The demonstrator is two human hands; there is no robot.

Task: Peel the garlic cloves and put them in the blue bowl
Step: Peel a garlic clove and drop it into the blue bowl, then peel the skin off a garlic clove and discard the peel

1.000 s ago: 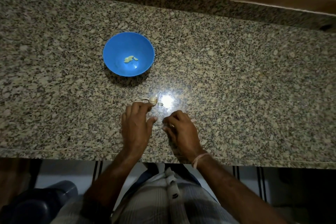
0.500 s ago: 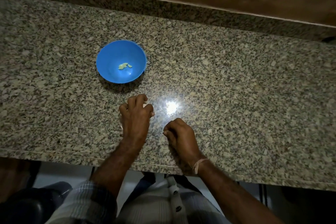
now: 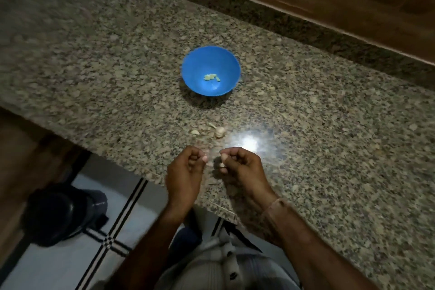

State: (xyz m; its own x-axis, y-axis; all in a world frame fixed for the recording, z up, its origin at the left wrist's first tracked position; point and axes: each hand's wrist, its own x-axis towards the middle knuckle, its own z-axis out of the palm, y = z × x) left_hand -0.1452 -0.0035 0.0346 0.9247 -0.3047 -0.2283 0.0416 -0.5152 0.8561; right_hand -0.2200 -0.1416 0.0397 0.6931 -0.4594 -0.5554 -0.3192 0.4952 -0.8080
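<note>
One round blue plastic bowl [image 3: 188, 70] sits on the speckled granite table [image 3: 329, 148], out beyond both hands. At the bottom of it there's a small cluster of pale yellow peeled garlic pieces [image 3: 211, 77]. It looks like two or three, too blurred to count for sure.

Closer in, between bowl and hands, one small whitish garlic clove in its skin [image 3: 220, 132] lies just beside the bright glare spot [image 3: 249, 142]. Two pale scraps lie to its left, one [image 3: 195, 132] and a second [image 3: 212, 125], apart from each other.

Two hands hang over the near edge of the table. The right hand [image 3: 242, 167] is curled, thumb and fingers pinching one pale garlic piece [image 3: 222, 164]. The left hand [image 3: 187, 172] is curled in too, thumb tip against the forefinger, but I can't tell whether anything is held there. There's a narrow gap between the two hands.

Down on the white tiled floor [image 3: 58, 261], at left, stands one dark rounded container [image 3: 63, 214].
</note>
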